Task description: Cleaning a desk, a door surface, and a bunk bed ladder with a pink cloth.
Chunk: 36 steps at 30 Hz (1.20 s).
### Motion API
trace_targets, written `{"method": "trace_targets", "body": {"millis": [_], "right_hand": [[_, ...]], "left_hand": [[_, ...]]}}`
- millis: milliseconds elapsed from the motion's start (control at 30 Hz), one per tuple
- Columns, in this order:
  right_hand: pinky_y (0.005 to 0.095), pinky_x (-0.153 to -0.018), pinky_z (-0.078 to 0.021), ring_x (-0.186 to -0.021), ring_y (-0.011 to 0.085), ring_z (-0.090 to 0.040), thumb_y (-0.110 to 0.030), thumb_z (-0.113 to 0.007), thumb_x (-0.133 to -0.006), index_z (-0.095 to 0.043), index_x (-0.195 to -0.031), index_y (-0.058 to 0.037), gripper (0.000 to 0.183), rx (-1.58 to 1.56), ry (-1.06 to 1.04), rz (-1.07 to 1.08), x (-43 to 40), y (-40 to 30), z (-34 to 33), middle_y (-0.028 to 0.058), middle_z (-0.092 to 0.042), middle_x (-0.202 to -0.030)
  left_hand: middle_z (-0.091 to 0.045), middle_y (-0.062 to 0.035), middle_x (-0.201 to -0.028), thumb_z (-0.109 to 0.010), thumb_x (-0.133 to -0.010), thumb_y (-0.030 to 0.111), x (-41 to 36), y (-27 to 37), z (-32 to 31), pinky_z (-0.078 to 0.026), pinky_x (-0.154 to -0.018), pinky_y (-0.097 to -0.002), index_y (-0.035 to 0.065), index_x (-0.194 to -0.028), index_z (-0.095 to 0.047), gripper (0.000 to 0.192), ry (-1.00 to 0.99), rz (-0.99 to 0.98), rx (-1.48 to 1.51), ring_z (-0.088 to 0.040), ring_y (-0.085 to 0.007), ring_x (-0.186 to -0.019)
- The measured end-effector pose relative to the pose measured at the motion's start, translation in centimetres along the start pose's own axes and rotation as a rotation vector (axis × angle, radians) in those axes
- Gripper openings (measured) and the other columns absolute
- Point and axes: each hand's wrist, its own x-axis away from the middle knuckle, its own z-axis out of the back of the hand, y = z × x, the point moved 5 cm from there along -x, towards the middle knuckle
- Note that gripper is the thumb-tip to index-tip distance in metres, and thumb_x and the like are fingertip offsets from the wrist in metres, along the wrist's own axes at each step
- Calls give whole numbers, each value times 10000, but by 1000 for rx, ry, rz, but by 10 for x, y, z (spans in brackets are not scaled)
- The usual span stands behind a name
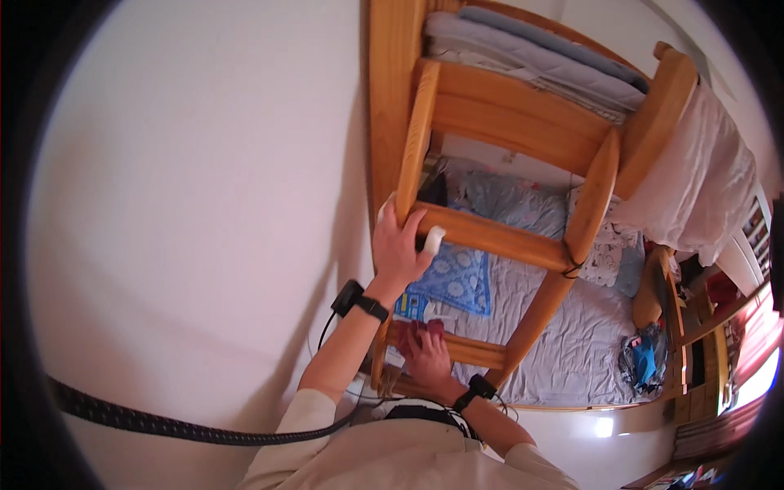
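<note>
My left hand (397, 248) grips the left side rail (418, 141) of a wooden bunk-bed ladder, where an upper rung (490, 231) meets it. A small white object (434, 240) shows by the thumb; what it is I cannot tell. Lower down, my right hand (427, 358) presses a dark red cloth (436, 327) against the left part of a lower rung (474, 350). The fingers partly cover the cloth. The ladder's right rail (545, 306) slants down past the right hand, with a dark cord (572, 267) tied around it at the upper rung.
Behind the ladder is a lower bunk with a rumpled grey sheet (569, 337), a blue patterned pillow (456, 278) and a bundle of bags (644, 358). Folded mattresses (539, 61) lie on the upper bunk. A white wall (202, 214) stands close on the left. A black braided strap (184, 425) crosses low.
</note>
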Motion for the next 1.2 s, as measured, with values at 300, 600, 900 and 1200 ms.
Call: {"method": "trace_targets", "body": {"millis": [300,600,900,1200], "right_hand": [[467,-906,-502,-1089,353,-561,-235,-684,-866,-611,-1397,-89,555,-1,46,-85,28,52,16,157,-554,-1238],[462,-882,-511,-1074,319,-586,-133,-640,-828,-598,-1409,-78,585,6,49,-63,13,35,10,124,-585,-1165],[474,-995,-470,-1196,356,-554,-116,-615,-862,-617,-1304,1,457,188,102,-428,59,105,21,161,-602,-1263],[478,-1130,-404,-1421,361,-448,-171,-595,-913,-497,-1444,42,580,61,11,-268,34,55,12,223,-486,-1509]], "left_hand": [[-412,-326,-1423,-690,-749,316,1,-3,2,-452,-991,-539,124,-1322,-620,608,-11,25,2,-501,-510,-1240],[-354,-306,-1457,-748,-774,234,14,15,17,-411,-1042,-539,137,-1452,-501,728,-146,97,-72,-449,-501,-1295],[-584,-192,-1348,-780,-781,241,140,55,29,-484,-977,-527,129,-1526,-409,840,-617,23,-13,-580,-420,-1219],[-734,-222,-962,-728,-816,348,231,29,11,-580,-750,-513,74,-1579,-320,908,-1167,310,-68,-724,-396,-895]]}}
